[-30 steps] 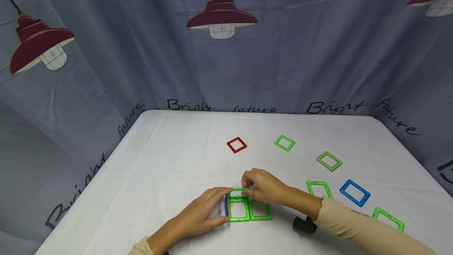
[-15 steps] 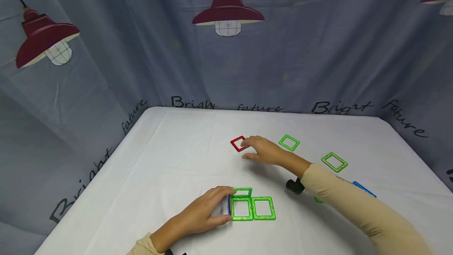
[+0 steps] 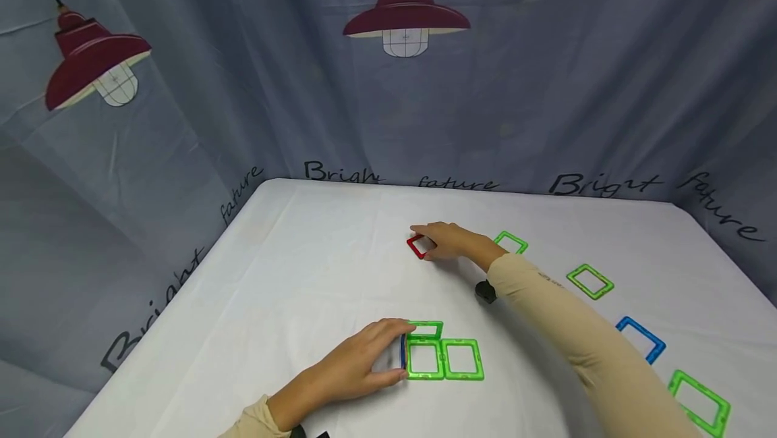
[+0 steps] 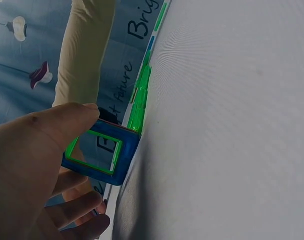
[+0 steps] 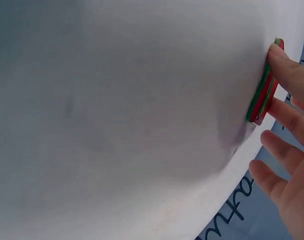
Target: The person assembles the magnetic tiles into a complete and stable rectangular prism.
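My left hand (image 3: 364, 365) holds an upright blue magnetic tile (image 4: 125, 154) by its edges, thumb on one edge and fingers at the other. The blue tile stands along the left side of a flat green tile (image 3: 425, 376). A second flat green tile (image 3: 463, 376) joins it on the right, and another green tile (image 3: 427, 322) stands up at its back edge. Farther back, my right hand (image 3: 452, 241) pinches a red tile (image 3: 414, 250) between thumb and index finger. Green stripes run along the red tile (image 5: 264, 95) in the right wrist view.
Loose on the white table (image 3: 315, 256) lie a green tile (image 3: 512, 235), partly behind the right forearm, another green tile (image 3: 599, 275), a blue tile (image 3: 645, 331) and a green tile (image 3: 703, 388). A patterned grey curtain (image 3: 291, 87) stands behind the table.
My right hand has left the joined green tiles, reached away across the table, and taken hold of the red tile. The left hand stays at the upright blue tile.
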The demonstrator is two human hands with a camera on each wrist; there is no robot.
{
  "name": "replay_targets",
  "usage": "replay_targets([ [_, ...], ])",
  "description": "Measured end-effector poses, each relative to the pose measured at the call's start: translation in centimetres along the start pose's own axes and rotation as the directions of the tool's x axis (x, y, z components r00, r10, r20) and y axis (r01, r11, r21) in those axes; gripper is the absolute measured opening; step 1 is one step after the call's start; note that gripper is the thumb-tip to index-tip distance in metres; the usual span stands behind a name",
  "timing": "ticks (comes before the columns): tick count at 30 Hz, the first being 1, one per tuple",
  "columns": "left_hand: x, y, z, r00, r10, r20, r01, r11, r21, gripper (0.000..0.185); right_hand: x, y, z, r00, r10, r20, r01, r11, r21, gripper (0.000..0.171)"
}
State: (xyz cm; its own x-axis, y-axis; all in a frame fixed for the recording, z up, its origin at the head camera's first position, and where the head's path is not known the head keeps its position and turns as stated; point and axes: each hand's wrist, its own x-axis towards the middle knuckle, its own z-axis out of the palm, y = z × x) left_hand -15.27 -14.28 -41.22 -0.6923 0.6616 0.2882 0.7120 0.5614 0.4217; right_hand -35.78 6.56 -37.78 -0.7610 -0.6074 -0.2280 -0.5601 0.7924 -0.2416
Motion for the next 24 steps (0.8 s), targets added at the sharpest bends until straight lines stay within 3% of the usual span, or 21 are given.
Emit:
replay_targets([
  [4,0.0,0.1,-0.1,1.0,-0.008,0.007,0.008,1.0,0.001,0.055,-0.3,0.4,-0.1,1.0,0.018,0.011,-0.018,1.0,-0.008,0.068],
  [10,0.1,0.0,-0.1,1.0,-0.008,0.013,0.008,1.0,-0.007,0.06,-1.5,0.2,0.4,0.998,0.047,-0.046,-0.051,0.996,-0.07,0.063],
  [20,0.2,0.3,-0.4,0.998,-0.039,0.052,0.041,0.999,-0.036,0.063,-4.2,-0.8,1.2,0.996,0.024,-0.092,-0.037,0.988,-0.15,0.062],
  [24,0.2,0.3,-0.3,0.998,-0.035,0.046,0.036,0.999,-0.025,0.063,-5.4,-1.2,1.2,0.994,0.027,-0.103,-0.041,0.99,-0.138,0.064],
])
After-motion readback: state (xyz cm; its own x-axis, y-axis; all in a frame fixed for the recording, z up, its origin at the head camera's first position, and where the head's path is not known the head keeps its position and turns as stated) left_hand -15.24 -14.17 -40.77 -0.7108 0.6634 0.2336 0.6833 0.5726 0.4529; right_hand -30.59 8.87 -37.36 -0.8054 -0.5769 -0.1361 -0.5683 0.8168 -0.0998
